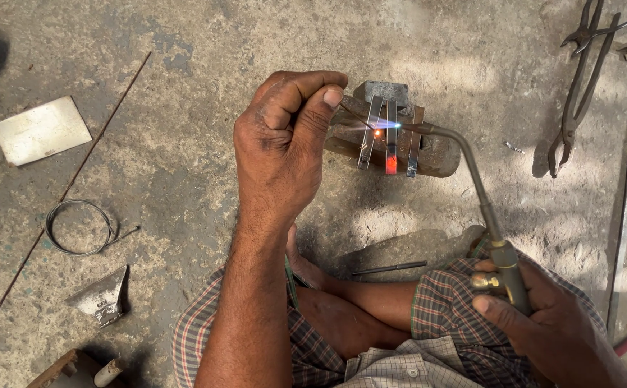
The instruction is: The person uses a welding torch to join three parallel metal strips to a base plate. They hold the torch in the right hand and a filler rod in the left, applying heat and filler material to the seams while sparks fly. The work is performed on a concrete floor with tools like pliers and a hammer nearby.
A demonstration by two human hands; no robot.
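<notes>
My left hand (pixel 285 136) is pinched shut on a thin filler rod (pixel 354 115) whose tip reaches the glowing spot (pixel 378 132). That spot lies on flat metal strips (pixel 391 136) laid across a brown block (pixel 439 152) on the concrete floor. My right hand (pixel 536 312), resting by my knee, grips the brass handle of a gas torch (pixel 504 269). The torch's bent neck (pixel 472 169) runs up to the strips, and its small blue flame plays on them. One strip glows red lower down.
Long iron tongs (pixel 576 93) lie at the top right. A flat metal sheet (pixel 42 131), a wire coil (pixel 78 228), a long thin rod (pixel 62 201) and a folded metal scrap (pixel 103 294) lie on the left. A short dark rod (pixel 389 269) rests by my crossed legs.
</notes>
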